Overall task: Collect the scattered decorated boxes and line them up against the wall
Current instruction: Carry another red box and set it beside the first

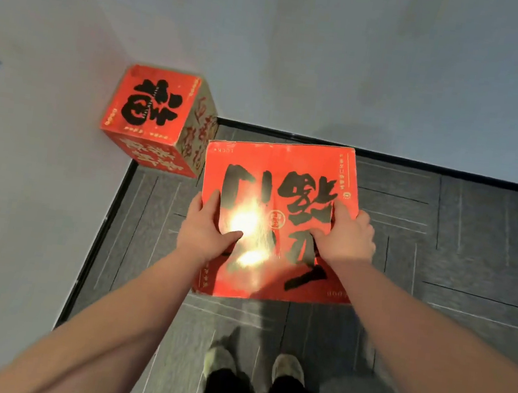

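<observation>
A red decorated box (281, 179) with large black calligraphy on its top is in the middle of the view, a little out from the far wall. My left hand (206, 226) grips its left edge, thumb on top. My right hand (345, 236) lies on the top near the right edge, fingers curled over the side. A glare spot sits on the top between my hands. A second red decorated box (150, 111) stands in the corner to the left, close beside the first one, against the walls.
White walls (333, 58) meet at the corner on the left, with a black skirting strip (450, 169) along the floor. Dark grey patterned floor (457, 246) stretches to the right of the boxes. My feet (255, 364) are below the held box.
</observation>
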`<state>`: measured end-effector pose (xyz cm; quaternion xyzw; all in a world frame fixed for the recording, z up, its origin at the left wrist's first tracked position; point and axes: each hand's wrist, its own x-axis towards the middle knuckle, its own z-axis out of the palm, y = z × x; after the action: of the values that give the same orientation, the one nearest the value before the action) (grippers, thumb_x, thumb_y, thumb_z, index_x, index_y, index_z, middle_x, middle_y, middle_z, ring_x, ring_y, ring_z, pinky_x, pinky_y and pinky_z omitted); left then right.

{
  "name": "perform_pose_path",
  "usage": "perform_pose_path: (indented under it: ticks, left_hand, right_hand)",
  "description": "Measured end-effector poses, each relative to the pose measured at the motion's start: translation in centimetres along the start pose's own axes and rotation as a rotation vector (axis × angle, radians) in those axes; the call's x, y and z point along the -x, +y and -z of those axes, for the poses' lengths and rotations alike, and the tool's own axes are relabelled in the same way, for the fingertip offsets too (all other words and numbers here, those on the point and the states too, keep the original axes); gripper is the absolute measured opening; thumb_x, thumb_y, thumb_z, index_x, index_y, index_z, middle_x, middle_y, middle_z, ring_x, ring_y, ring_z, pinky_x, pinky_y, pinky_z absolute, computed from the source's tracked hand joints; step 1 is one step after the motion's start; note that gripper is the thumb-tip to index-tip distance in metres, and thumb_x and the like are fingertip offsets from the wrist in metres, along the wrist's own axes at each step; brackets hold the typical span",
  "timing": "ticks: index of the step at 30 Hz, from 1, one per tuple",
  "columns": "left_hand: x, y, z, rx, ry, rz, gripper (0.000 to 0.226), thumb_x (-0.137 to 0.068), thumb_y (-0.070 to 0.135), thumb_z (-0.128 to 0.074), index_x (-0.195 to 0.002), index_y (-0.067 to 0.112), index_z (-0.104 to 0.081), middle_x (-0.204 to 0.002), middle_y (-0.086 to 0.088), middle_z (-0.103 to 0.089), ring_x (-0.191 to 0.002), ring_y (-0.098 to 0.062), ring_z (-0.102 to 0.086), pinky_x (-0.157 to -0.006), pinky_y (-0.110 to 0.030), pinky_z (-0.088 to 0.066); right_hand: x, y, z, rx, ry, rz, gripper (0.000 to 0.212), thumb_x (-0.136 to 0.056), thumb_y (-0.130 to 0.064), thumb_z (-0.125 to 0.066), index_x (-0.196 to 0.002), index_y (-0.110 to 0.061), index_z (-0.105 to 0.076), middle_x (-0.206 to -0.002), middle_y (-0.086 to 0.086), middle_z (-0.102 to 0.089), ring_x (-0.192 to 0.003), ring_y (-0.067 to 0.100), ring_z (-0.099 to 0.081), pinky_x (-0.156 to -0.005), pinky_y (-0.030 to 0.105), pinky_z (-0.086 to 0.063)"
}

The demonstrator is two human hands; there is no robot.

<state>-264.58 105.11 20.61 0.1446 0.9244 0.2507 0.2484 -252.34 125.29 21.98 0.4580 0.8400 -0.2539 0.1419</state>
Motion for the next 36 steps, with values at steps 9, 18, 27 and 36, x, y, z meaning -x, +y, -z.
perform_pose_path:
  ticks: [9,18,27,36]
  left_hand:
    - [-13.8,0.2,2.5,-0.002,-0.074,-0.098,0.096,-0.074,0.035,-0.079,-0.150,0.024,-0.022,-0.157,-0.008,-0.015,-0.143,-0.020,-0.022,-0.110,-0.029,-0.027]
    - [-27.2,-2.7,2.2,-0.059,-0.110,-0.129,0.095,-0.073,0.039,-0.078,-0.150,0.026,-0.023,-0.156,-0.008,-0.017,-0.142,-0.022,-0.024,-0.109,-0.030,-0.027]
    - [-35.3,-5.3,-2.6,-0.099,-0.187,-0.025,0.097,-0.076,0.044,-0.075,-0.151,0.032,-0.016,-0.160,0.002,-0.005,-0.146,-0.018,-0.012,-0.114,-0.032,-0.022]
    - [-41.5,-7.2,-5.6,-0.074,-0.168,-0.026,0.096,-0.077,0.044,-0.075,-0.151,0.032,-0.016,-0.159,0.001,-0.006,-0.146,-0.020,-0.013,-0.113,-0.034,-0.024]
  right_hand:
    - [-9.5,-6.7,-0.5,-0.017,0.054,-0.115,0.068,-0.085,-0.051,-0.064,-0.144,-0.035,-0.033,-0.129,0.012,-0.038,-0.121,0.033,-0.040,-0.098,0.044,-0.039]
    - [-19.9,-11.5,-5.9,-0.031,0.065,-0.136,0.070,-0.084,-0.052,-0.064,-0.143,-0.030,-0.034,-0.131,0.017,-0.039,-0.124,0.037,-0.041,-0.102,0.047,-0.041]
    - [-27.9,-11.5,-11.1,-0.043,0.013,-0.179,0.075,-0.086,-0.051,-0.063,-0.148,-0.032,-0.027,-0.145,0.019,-0.030,-0.136,0.037,-0.031,-0.107,0.051,-0.038]
    - [-33.9,-12.1,-14.6,-0.062,0.022,-0.132,0.075,-0.087,-0.050,-0.062,-0.149,-0.031,-0.026,-0.145,0.019,-0.030,-0.134,0.038,-0.033,-0.107,0.051,-0.037]
